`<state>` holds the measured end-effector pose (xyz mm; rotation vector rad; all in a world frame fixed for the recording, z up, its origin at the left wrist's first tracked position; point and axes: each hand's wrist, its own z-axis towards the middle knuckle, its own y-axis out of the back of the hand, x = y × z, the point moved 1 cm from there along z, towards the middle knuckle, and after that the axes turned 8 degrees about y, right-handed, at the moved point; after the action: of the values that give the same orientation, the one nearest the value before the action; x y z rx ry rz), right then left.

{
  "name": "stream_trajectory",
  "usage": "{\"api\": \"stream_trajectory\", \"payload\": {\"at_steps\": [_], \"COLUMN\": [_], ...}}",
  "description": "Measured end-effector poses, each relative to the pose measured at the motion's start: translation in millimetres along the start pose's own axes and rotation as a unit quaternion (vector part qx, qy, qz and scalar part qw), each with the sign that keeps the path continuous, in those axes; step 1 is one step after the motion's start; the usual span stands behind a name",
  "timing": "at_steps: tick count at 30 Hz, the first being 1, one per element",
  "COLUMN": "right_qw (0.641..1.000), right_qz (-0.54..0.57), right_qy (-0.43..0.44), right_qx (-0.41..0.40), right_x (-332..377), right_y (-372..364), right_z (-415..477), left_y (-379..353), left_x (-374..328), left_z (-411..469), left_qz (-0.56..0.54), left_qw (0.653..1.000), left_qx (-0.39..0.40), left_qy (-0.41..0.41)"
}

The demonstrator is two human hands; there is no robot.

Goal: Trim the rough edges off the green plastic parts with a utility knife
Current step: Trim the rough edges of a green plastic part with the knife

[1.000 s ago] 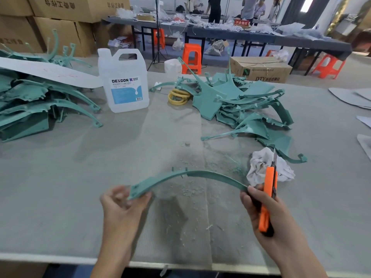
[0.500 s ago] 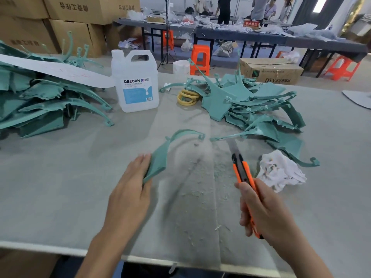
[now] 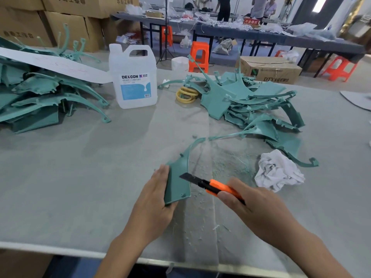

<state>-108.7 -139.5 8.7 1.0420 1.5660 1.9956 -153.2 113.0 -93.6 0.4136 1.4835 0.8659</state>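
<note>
The green plastic part [image 3: 177, 183] stands tilted at six o'clock on the bench [image 3: 80, 177], its thin curved arm sweeping free toward one o'clock. The left hand [image 3: 154, 205] grips its left edge, with the fingers curled behind it. The right hand [image 3: 253, 207] is clenched round the orange utility knife [image 3: 210, 184], whose long blade lies across the part's face and points to ten o'clock, straight at the holding hand. The main risk is a slip: if the blade catches and then skips off the smooth plastic, it likely runs into the left thumb. So much exposed blade could also snap under side load. The unsupported arm may flex, spoiling the cut.
</note>
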Motion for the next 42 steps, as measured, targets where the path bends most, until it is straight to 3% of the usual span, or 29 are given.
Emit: {"api": "stream_trajectory", "payload": {"at_steps": [10, 22, 33, 37, 40, 42], "right_qw": [0.998, 0.995, 0.954, 0.977, 0.995, 0.996], "right_qz": [-0.037, -0.087, -0.216, -0.094, 0.051, 0.084], "right_qy": [0.027, -0.035, -0.203, -0.193, -0.088, -0.024], "right_qx": [0.049, -0.015, 0.038, 0.001, 0.006, 0.036], "right_x": [-9.4, -34.5, -112.8, -97.8, -58.0, -35.0], "right_y": [-9.2, -18.8, -13.9, -12.3, -13.2, -14.4], "right_z": [-10.4, 43.1, 86.6, 72.9, 51.7, 36.3], "left_y": [5.5, 0.8, 2.4, 2.6, 2.7, 3.2], "left_x": [3.4, -3.1, -3.7, -3.3, -2.8, -2.4], "left_z": [-16.5, -19.3, -22.9, -24.6, -24.6, -24.3], "left_qz": [-0.019, 0.037, 0.043, 0.029, 0.018, 0.007], "left_qw": [0.999, 0.999, 0.999, 0.999, 1.000, 1.000], "left_qx": [0.025, 0.016, 0.020, 0.013, 0.015, 0.013], "left_qy": [-0.016, -0.015, -0.019, -0.017, -0.008, 0.002]}}
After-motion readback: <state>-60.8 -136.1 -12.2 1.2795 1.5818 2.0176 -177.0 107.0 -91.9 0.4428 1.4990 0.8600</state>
